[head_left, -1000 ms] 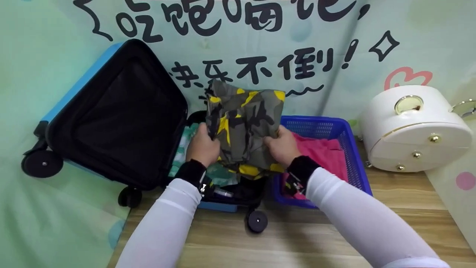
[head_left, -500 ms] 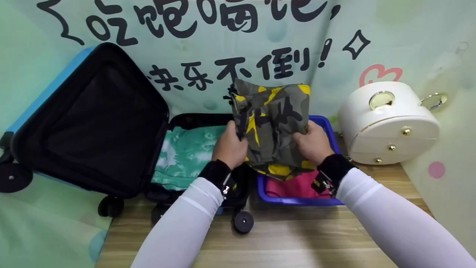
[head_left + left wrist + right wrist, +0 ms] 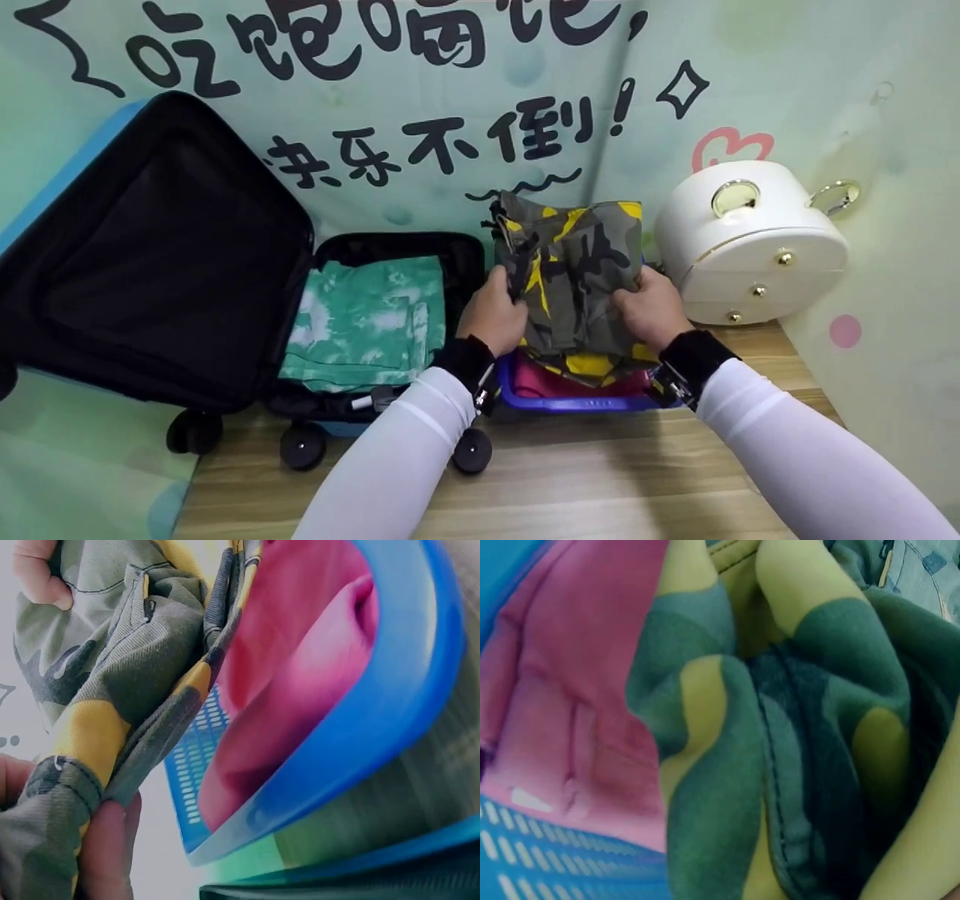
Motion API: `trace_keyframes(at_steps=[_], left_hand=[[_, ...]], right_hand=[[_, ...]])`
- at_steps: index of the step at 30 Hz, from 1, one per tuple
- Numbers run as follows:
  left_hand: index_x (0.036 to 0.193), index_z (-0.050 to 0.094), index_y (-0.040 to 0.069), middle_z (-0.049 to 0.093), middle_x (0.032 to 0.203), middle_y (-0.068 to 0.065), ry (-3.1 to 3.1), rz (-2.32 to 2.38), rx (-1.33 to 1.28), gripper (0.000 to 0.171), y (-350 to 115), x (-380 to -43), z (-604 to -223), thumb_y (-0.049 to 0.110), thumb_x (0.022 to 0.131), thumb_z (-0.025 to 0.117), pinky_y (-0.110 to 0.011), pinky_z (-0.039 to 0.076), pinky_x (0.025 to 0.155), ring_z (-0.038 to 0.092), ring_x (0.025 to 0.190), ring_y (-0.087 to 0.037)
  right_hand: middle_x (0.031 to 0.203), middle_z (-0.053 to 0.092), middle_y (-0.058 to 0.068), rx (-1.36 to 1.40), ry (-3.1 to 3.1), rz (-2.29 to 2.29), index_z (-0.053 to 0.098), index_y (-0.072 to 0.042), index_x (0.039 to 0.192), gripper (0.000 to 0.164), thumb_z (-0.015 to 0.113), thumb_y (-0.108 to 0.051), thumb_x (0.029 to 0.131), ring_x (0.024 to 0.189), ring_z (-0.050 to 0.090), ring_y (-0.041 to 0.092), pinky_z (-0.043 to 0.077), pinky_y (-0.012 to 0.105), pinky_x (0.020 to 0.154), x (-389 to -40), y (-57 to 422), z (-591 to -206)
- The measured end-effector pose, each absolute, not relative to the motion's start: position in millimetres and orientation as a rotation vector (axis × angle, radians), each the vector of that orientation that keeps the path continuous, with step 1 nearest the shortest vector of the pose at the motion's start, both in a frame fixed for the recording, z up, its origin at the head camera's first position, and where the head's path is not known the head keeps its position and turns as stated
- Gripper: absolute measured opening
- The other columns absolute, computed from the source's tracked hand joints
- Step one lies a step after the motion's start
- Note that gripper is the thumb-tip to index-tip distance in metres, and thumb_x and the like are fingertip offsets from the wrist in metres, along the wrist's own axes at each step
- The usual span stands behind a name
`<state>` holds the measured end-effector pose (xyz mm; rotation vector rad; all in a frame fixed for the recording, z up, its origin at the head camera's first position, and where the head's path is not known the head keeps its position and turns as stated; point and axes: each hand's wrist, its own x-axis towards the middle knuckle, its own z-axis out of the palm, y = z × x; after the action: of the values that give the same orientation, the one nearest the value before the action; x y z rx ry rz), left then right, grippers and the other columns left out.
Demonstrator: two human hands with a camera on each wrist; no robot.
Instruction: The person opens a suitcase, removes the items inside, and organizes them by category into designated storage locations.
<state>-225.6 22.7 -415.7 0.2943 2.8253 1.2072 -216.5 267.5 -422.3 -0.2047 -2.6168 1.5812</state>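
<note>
The fingers of the left hand [image 3: 493, 311] and right hand [image 3: 654, 309] grasp opposite sides of the camouflage garment [image 3: 574, 292]. The garment is positioned over the blue basket [image 3: 592, 405] containing pink cloth [image 3: 300, 682].

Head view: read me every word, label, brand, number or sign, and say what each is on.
"吃饱喝饱," on the backdrop, upper line; tops cut off by the picture's edge, third character less certain.
"快乐不倒!" on the backdrop, lower line.
Basket front rim: tiny pale marks, too small to read.
Camouflage garment, suitcase, white box: no readable text.
</note>
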Motion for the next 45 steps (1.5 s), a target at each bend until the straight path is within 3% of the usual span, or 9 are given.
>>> trace_keyframes(at_steps=[6, 12, 17, 24, 27, 31, 34, 39, 45], left_hand=[[0.146, 0.029, 0.013, 0.060, 0.125, -0.008, 2.783, 1.172, 0.308, 0.054, 34.3, -224.1, -423.6, 0.025, 0.097, 0.048, -0.032, 0.046, 0.080, 0.060, 0.092, -0.016], [0.131, 0.040, 0.013, 0.065, 0.111, -0.010, 2.793, 1.155, 0.295, 0.039, 45.7, -223.5, -434.9, 0.024, 0.095, 0.051, -0.033, 0.047, 0.075, 0.061, 0.087, -0.018], [0.121, 0.043, 0.012, 0.064, 0.110, -0.012, 2.775, 1.110, 0.273, 0.029, 51.1, -222.3, -447.8, 0.023, 0.096, 0.053, -0.034, 0.047, 0.079, 0.061, 0.096, -0.020], [0.136, 0.039, 0.006, 0.063, 0.116, -0.013, 2.757, 0.954, 0.251, 0.047, 55.9, -216.6, -453.9, 0.025, 0.097, 0.055, -0.034, 0.047, 0.085, 0.060, 0.104, -0.022], [0.147, 0.026, 0.005, 0.067, 0.104, -0.011, 2.815, 0.845, 0.326, 0.065, 58.7, -213.6, -454.8, 0.019, 0.093, 0.059, -0.035, 0.048, 0.084, 0.063, 0.095, -0.021], [0.154, 0.020, 0.014, 0.066, 0.116, -0.004, 2.929, 0.561, 0.436, 0.070, 58.0, -210.9, -455.6, 0.018, 0.094, 0.056, -0.049, 0.027, 0.106, 0.056, 0.114, -0.023], [0.150, 0.033, 0.019, 0.057, 0.133, 0.003, 2.934, 0.361, 0.450, 0.060, 52.5, -210.7, -454.1, 0.027, 0.095, 0.054, -0.062, 0.001, 0.107, 0.033, 0.137, -0.028], [0.141, 0.050, 0.018, 0.052, 0.138, 0.005, 2.879, 0.205, 0.418, 0.048, 45.8, -213.9, -456.1, 0.034, 0.095, 0.053, -0.065, -0.009, 0.104, 0.020, 0.141, -0.035], [0.133, 0.059, 0.018, 0.058, 0.132, 0.000, 2.903, 0.027, 0.488, 0.039, 49.2, -214.6, -463.0, 0.024, 0.095, 0.053, -0.067, -0.008, 0.103, 0.019, 0.139, -0.042]], right_hand=[[0.114, 0.061, 0.017, -0.249, -2.629, 1.596, 0.060, -0.002, 0.121, 0.037, 0.055, -0.004, 0.084, 0.099, 0.056, 0.028, 0.049, 0.038, 0.080, -212.4, 279.3, -429.0], [0.113, 0.060, 0.019, -0.267, -2.665, 1.589, 0.059, 0.001, 0.118, 0.035, 0.053, -0.002, 0.084, 0.096, 0.057, 0.029, 0.050, 0.037, 0.076, -210.3, 289.1, -437.8], [0.111, 0.059, 0.019, -0.317, -2.762, 1.579, 0.056, 0.001, 0.118, 0.032, 0.052, -0.003, 0.086, 0.093, 0.057, 0.029, 0.051, 0.035, 0.073, -208.9, 295.1, -448.4], [0.121, 0.056, 0.023, -0.230, -2.999, 1.263, 0.046, 0.001, 0.129, 0.037, 0.050, -0.008, 0.093, 0.105, 0.054, 0.035, 0.045, 0.047, 0.088, -208.7, 298.0, -456.4], [0.135, 0.043, 0.032, -0.132, -3.061, 1.112, 0.024, 0.005, 0.145, 0.059, 0.048, -0.007, 0.093, 0.119, 0.045, 0.042, 0.036, 0.053, 0.099, -207.1, 297.1, -458.0], [0.149, 0.013, 0.037, 0.101, -3.113, 0.794, -0.003, 0.008, 0.149, 0.080, 0.047, -0.001, 0.087, 0.133, 0.024, 0.049, 0.019, 0.056, 0.108, -201.8, 295.1, -462.4], [0.152, 0.006, 0.034, 0.225, -3.167, 0.521, 0.008, 0.006, 0.150, 0.077, 0.048, -0.001, 0.085, 0.134, 0.017, 0.053, 0.011, 0.061, 0.108, -198.8, 298.6, -465.6], [0.156, 0.010, 0.024, 0.290, -3.318, 0.343, 0.018, -0.003, 0.152, 0.067, 0.047, -0.008, 0.092, 0.133, 0.013, 0.056, 0.009, 0.067, 0.104, -199.4, 309.8, -472.0], [0.156, 0.010, 0.021, 0.333, -3.350, 0.253, 0.020, -0.005, 0.153, 0.064, 0.044, -0.012, 0.094, 0.131, 0.012, 0.060, 0.011, 0.068, 0.103, -200.4, 308.8, -479.6]])
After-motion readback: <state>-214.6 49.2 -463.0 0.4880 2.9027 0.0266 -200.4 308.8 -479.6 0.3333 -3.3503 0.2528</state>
